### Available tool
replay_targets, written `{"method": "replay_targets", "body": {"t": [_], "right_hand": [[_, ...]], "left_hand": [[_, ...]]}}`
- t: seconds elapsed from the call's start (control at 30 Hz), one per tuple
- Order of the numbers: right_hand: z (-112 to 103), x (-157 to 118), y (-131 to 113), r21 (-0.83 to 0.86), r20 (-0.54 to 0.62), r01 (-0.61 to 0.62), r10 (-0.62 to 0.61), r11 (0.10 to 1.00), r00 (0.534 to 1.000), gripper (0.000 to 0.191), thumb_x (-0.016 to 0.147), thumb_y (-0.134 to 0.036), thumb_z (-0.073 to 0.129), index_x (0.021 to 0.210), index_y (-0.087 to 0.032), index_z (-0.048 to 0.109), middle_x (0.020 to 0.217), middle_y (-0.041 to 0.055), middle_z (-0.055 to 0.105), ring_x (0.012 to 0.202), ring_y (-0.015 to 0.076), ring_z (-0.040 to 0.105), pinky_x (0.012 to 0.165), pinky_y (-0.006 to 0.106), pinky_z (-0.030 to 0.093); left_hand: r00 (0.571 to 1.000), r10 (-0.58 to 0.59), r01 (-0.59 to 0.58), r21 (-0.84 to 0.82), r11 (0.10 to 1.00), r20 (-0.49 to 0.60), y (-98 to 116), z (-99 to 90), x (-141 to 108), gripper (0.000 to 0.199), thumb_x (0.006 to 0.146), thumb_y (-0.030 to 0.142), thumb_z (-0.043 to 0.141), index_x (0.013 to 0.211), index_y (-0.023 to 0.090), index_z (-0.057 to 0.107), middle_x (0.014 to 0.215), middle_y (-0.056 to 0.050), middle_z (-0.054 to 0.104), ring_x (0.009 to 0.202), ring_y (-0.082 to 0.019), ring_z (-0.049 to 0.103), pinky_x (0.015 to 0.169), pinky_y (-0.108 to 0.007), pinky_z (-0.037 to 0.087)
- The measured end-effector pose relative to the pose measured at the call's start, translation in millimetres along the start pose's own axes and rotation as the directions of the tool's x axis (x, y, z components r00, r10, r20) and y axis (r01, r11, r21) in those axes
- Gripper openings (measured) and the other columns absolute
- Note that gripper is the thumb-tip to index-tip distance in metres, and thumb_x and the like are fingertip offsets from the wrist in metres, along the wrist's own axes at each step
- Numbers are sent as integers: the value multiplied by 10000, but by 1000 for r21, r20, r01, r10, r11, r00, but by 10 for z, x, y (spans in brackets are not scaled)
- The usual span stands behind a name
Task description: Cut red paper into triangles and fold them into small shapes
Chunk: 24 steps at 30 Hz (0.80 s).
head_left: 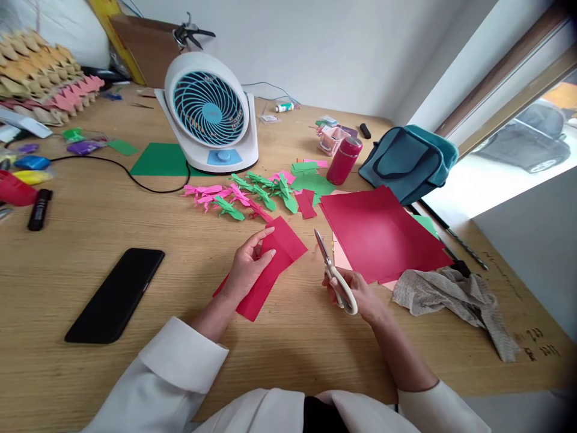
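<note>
My left hand [249, 262] grips a piece of red paper [285, 243] between thumb and fingers, just above the table. Another red strip [256, 297] lies under that hand and wrist, partly hidden by them; I cannot tell whether the two are joined. Scissors [337, 279] with cream handles are in my right hand [354, 291], blades pointing up and away and apart from the paper. Beyond my left hand lie several folded green paper figures [283, 193] and pink paper figures [202, 193]. Small red paper pieces [306, 203] rest beside them.
A stack of red sheets [383, 231] lies right of the scissors, a crumpled cloth [451, 300] near it. A white fan [210, 114], red flask [345, 160] and teal bag [408, 162] stand farther back. At left are a black phone [116, 294] and a marker [40, 210].
</note>
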State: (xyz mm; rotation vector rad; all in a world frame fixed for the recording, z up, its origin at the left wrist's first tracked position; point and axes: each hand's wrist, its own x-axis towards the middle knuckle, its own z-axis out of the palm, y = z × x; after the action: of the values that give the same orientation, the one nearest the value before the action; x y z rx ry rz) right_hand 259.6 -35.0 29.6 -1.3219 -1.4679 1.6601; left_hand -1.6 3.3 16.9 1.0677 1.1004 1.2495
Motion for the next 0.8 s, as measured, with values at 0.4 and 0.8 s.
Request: {"method": "replay_targets", "body": {"t": [0.4, 0.8], "right_hand": [[20, -156, -151, -13, 309, -97, 97, 995, 946, 550, 858, -697, 564, 871, -147, 537, 697, 26, 569, 589, 118, 520, 542, 247, 413], [170, -164, -154, 50, 313, -106, 85, 993, 946, 506, 822, -659, 640, 811, -167, 522, 667, -16, 518, 566, 106, 491, 528, 242, 390]], "left_hand": [[996, 74, -78, 67, 995, 53, 335, -47, -14, 676, 794, 256, 713, 1432, 228, 494, 1338, -92, 623, 1028, -201, 673, 785, -254, 567], [974, 130, -181, 290, 940, 186, 362, -63, -70, 676, 820, 215, 680, 1461, 219, 462, 1206, -82, 666, 890, -160, 670, 753, -243, 561]]}}
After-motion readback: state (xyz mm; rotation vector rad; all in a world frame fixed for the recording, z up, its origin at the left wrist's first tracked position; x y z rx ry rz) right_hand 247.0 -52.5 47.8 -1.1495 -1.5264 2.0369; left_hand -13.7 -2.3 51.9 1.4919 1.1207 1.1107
